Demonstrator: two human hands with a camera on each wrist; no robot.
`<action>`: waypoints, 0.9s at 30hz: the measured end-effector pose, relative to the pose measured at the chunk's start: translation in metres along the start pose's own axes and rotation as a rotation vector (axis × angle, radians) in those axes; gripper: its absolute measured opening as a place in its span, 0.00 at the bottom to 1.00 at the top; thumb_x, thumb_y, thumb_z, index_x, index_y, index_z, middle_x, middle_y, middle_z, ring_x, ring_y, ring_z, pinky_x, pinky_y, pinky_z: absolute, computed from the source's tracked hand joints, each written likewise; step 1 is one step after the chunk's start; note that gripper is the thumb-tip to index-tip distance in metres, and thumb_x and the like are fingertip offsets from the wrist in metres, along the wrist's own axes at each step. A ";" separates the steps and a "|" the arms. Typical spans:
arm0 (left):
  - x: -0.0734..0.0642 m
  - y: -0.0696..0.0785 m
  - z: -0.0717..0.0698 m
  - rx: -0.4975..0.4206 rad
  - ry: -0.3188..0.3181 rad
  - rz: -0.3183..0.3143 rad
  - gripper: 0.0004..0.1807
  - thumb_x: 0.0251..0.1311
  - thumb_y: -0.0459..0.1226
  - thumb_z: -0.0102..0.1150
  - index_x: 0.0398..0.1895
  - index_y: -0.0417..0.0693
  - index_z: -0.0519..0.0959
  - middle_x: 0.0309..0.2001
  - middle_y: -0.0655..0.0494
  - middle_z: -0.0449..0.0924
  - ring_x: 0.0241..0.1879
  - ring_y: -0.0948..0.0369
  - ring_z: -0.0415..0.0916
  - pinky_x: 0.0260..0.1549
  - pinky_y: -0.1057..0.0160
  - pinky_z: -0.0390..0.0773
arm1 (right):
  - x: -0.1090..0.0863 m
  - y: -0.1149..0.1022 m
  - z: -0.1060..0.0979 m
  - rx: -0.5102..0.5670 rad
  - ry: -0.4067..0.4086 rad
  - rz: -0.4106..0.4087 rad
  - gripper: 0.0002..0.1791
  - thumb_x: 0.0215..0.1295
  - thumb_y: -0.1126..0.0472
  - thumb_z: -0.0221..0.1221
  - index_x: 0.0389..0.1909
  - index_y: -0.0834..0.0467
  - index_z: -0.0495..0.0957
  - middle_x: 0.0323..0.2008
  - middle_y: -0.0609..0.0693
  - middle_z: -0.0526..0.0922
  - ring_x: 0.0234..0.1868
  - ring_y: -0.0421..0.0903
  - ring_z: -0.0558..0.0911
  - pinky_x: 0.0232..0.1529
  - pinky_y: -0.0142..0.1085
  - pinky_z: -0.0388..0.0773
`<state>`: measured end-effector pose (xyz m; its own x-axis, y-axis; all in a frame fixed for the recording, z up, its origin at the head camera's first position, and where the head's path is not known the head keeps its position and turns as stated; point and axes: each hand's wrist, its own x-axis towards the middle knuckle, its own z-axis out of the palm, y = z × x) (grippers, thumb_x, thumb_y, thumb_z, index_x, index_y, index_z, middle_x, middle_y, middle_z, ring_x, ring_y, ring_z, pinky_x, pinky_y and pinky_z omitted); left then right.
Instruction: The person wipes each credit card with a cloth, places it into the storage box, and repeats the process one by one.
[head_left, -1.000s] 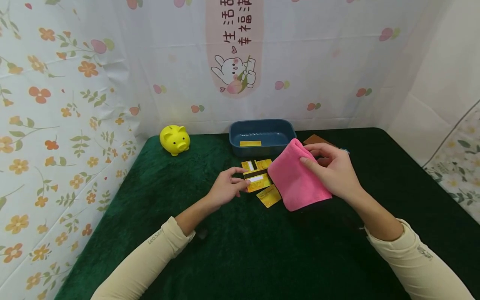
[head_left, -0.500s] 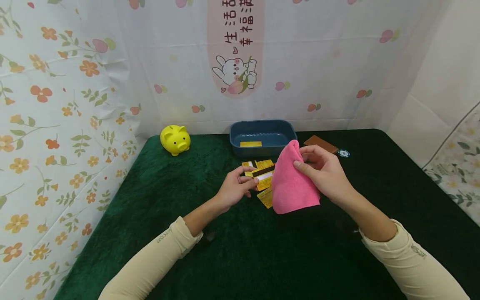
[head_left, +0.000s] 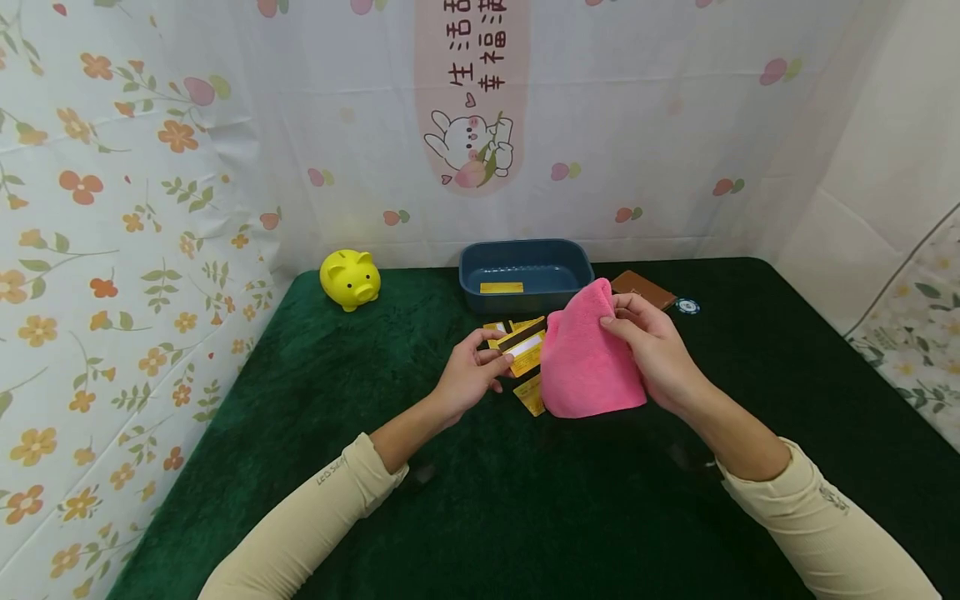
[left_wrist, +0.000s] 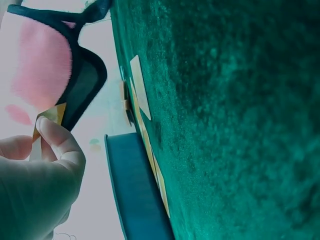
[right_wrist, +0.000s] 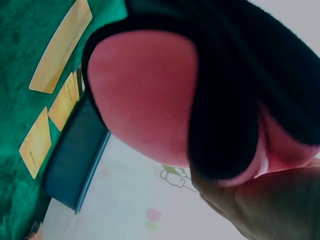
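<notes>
My left hand [head_left: 465,375] pinches a gold bank card [head_left: 525,346], striped side up, between thumb and fingers. In the left wrist view the card's corner [left_wrist: 56,114] shows above the thumb, overlapping the cloth's lower edge. A pink cloth [head_left: 588,362] hangs from my right hand [head_left: 663,350], which grips its upper right part by thumb and fingers. The card's right end lies right at the cloth's left edge in the head view. Below the hands, more gold cards [head_left: 528,397] lie on the green table cover, partly hidden by the cloth and the held card.
A blue bin [head_left: 483,302] stands behind the cards, with a gold strip [head_left: 501,287] showing at its front. Behind my right hand lie a brown wallet [head_left: 647,289] and a poker chip [head_left: 687,307]. A yellow piggy bank [head_left: 350,282] sits at the back left.
My left hand has moved right with the card, which is tilted up to the right now. The cloth has swung and changed its folds, and the right hand has shifted slightly, uncovering the wallet and chip.
</notes>
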<state>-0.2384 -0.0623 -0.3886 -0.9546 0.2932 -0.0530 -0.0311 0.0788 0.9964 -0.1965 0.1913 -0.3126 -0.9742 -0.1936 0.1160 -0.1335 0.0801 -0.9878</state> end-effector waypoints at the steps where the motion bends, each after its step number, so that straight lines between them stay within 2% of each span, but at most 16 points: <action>1: 0.000 0.000 0.000 0.000 0.002 0.000 0.19 0.70 0.34 0.56 0.62 0.45 0.68 0.51 0.42 0.83 0.45 0.44 0.80 0.30 0.65 0.80 | 0.000 0.000 0.000 0.000 -0.003 0.003 0.06 0.77 0.58 0.50 0.50 0.49 0.69 0.47 0.46 0.76 0.45 0.45 0.78 0.39 0.35 0.82; 7: 0.001 -0.001 -0.001 -0.006 0.009 0.003 0.20 0.70 0.34 0.56 0.62 0.45 0.68 0.52 0.42 0.83 0.47 0.40 0.79 0.29 0.65 0.79 | 0.000 0.000 -0.002 0.041 -0.023 0.042 0.06 0.78 0.56 0.48 0.51 0.48 0.67 0.49 0.46 0.75 0.46 0.45 0.77 0.39 0.36 0.82; 11: 0.000 0.000 0.000 0.001 0.008 0.011 0.19 0.70 0.34 0.56 0.62 0.45 0.68 0.50 0.42 0.84 0.47 0.40 0.78 0.29 0.65 0.80 | -0.001 0.002 -0.003 0.120 -0.060 0.067 0.06 0.78 0.55 0.47 0.51 0.48 0.67 0.48 0.47 0.73 0.45 0.44 0.78 0.39 0.36 0.81; 16: -0.001 0.001 0.001 -0.010 -0.006 0.024 0.19 0.71 0.34 0.55 0.62 0.45 0.68 0.49 0.42 0.84 0.47 0.39 0.78 0.30 0.65 0.80 | -0.001 0.002 -0.001 0.203 -0.114 0.098 0.07 0.79 0.55 0.46 0.51 0.49 0.68 0.46 0.47 0.75 0.43 0.43 0.80 0.37 0.36 0.82; 21: -0.001 0.001 0.000 -0.027 0.005 0.032 0.19 0.71 0.34 0.55 0.62 0.44 0.68 0.49 0.41 0.83 0.46 0.39 0.78 0.29 0.66 0.80 | 0.000 0.001 0.001 0.143 -0.091 0.091 0.07 0.78 0.56 0.48 0.52 0.49 0.67 0.45 0.47 0.77 0.41 0.43 0.81 0.37 0.36 0.83; 27: -0.002 0.002 -0.001 -0.026 0.005 0.025 0.19 0.71 0.35 0.56 0.62 0.44 0.68 0.50 0.41 0.83 0.45 0.43 0.80 0.30 0.65 0.81 | 0.002 0.002 0.001 0.093 -0.064 0.064 0.11 0.77 0.57 0.51 0.55 0.49 0.65 0.44 0.44 0.83 0.39 0.43 0.84 0.37 0.36 0.84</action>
<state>-0.2373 -0.0634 -0.3868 -0.9566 0.2902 -0.0277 -0.0148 0.0465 0.9988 -0.1986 0.1900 -0.3142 -0.9661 -0.2534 0.0484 -0.0510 0.0035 -0.9987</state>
